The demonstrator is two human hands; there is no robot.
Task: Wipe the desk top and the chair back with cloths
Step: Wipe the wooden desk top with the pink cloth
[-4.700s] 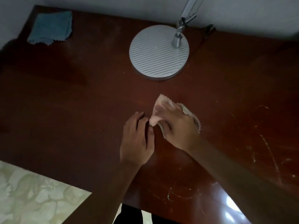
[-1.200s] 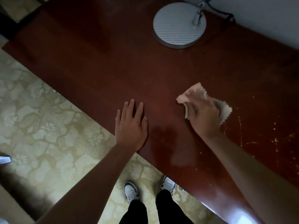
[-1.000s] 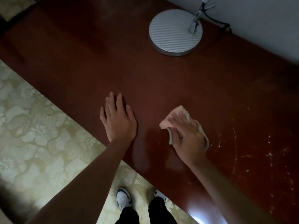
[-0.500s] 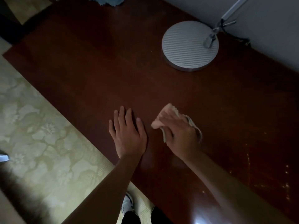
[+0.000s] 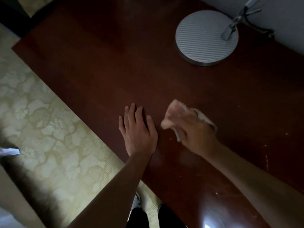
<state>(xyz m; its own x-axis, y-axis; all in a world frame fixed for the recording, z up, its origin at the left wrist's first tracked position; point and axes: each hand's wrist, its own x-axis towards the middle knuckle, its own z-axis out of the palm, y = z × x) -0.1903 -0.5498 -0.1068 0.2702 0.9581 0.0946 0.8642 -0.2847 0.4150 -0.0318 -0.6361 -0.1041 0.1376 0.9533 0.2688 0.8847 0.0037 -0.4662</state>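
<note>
Near edge: dark red-brown polished wooden tabletop runs diagonally, patterned cream floor below it, a pale shoe and dark trouser legs at the bottom.

Left hand lies flat on the wood close to the near edge, fingers straight and slightly spread, holding nothing; reads as a brace.

Right hand just beside it, palm down on a crumpled pale pink cloth, which sits between palm and tabletop. Fingers blurred; they seem bent over the fabric, pinning it.

Judgement: desk-wiping step under way. To do it well, keep the palm flat so the whole pad of cloth bears on the wood, overlap strokes, and work right toward the pale specks and streaks that remain there. The area round the round ribbed silver lamp base, far back, needs passes close to its rim.

Hard to make out: dim light, motion blur on the right hand. Lamp arm cut off at the top. No chair identifiable; a second cloth is not visible. Small bright object at the left edge, unidentifiable.
</note>
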